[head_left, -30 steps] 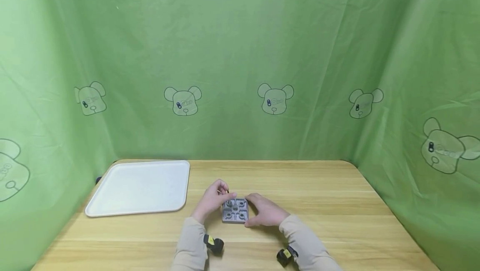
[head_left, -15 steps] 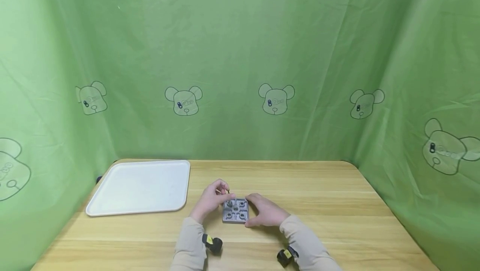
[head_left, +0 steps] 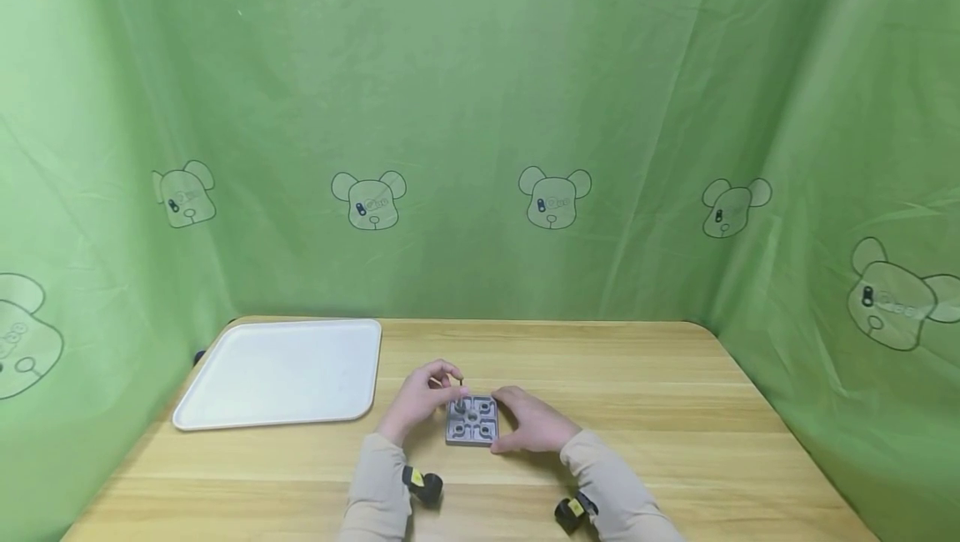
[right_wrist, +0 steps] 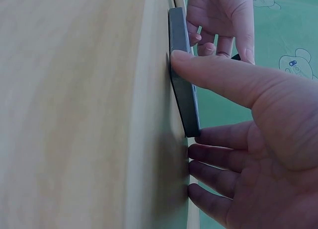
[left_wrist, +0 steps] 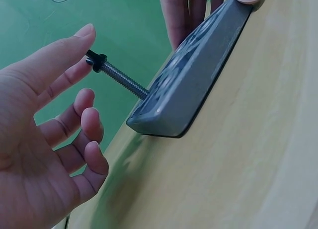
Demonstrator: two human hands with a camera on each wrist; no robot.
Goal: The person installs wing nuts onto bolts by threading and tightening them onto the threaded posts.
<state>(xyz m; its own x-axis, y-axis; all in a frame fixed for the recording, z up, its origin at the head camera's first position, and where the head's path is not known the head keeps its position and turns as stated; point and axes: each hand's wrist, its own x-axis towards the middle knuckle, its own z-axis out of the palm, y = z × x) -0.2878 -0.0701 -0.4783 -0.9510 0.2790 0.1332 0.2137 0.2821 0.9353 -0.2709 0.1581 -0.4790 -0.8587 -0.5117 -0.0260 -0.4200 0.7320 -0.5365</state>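
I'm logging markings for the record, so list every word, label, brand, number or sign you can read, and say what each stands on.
No text can be read with certainty.
Bear prints on the green curtain: small lettering across the faces, too blurred to read.
Yellow labels on the black wrist devices: any print is too small to read.
Gray square plate, bolt, white tray: no readable text shows.

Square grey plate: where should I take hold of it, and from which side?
I'd grip the square grey plate by its near and far edges, from the right, as the right hand does: they are straight and roughly parallel, so they probably suit opposed pressure. Avoid the far-left corner, where the bolt stands up with the left hand at its top.
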